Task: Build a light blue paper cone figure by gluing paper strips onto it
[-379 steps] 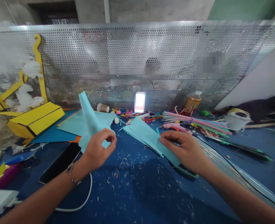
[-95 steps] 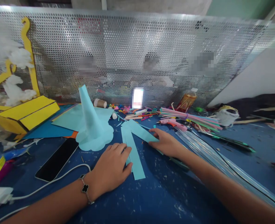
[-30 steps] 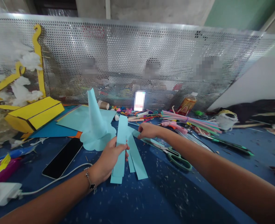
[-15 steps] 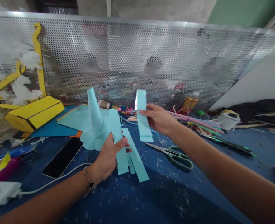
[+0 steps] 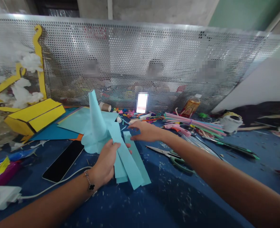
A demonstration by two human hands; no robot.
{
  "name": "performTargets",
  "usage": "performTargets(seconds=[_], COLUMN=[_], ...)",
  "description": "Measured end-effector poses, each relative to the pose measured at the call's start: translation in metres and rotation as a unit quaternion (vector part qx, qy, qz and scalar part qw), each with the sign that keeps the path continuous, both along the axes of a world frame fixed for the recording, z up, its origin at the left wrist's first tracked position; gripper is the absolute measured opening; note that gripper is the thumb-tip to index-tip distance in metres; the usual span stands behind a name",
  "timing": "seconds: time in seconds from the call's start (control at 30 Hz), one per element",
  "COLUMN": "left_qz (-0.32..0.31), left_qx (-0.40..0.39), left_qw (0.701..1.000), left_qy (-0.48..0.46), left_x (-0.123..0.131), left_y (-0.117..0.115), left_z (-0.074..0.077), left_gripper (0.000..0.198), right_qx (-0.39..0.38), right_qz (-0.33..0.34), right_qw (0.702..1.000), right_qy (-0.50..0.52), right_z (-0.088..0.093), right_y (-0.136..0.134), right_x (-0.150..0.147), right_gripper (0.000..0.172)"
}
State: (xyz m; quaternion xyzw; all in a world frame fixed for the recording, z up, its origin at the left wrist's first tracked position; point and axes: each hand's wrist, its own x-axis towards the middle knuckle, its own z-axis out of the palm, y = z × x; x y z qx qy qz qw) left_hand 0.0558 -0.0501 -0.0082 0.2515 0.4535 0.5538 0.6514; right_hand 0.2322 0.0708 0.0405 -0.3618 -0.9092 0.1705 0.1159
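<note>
Right hand lowered from mid-air to loose strip on desk, grip there cannot be told; left hand closed on fanned paper strips, probably one more than before.

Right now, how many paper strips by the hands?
At least 3: one strip in the left hand, second strip partly behind it, third strip near the right hand; overlap may hide more.

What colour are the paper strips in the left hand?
The paper strips are plain light blue, as the head view shows.
</note>
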Motion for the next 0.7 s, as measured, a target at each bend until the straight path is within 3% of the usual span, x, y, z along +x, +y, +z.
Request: performTargets(seconds=[0.1, 0.2, 0.33, 0.53, 0.7], left_qz=[0.005, 0.0, -0.017, -0.017, 0.011], left_qx=[-0.014, -0.01, 0.007, 0.052, 0.071], left_qw=[1.0, 1.0, 1.0, 0.998, 0.996], left_qy=[0.012, 0.008, 0.001, 0.015, 0.06], left_x=[0.001, 0.001, 0.0, -0.001, -0.001], left_y=[-0.002, -0.002, -0.002, 0.0, 0.003], left_z=[-0.001, -0.003, -0.004, -0.002, -0.004], left_gripper=[0.005, 0.002, 0.006, 0.031, 0.059], right_qx=[-0.014, -0.032, -0.071, -0.102, -0.18], right_qz=[0.044, 0.036, 0.016, -0.03, -0.049], right_qw=[0.993, 0.984, 0.979, 0.992, 0.979], right_qy=[-0.105, -0.174, -0.189, -0.068, 0.082], right_z=[-0.007, -0.01, -0.009, 0.001, 0.035], right_y=[0.016, 0.029, 0.042, 0.037, 0.021], right_x=[-0.009, -0.021, -0.032, -0.019, 0.025], right_gripper=[0.062, 0.063, 0.056, 0.046, 0.048])
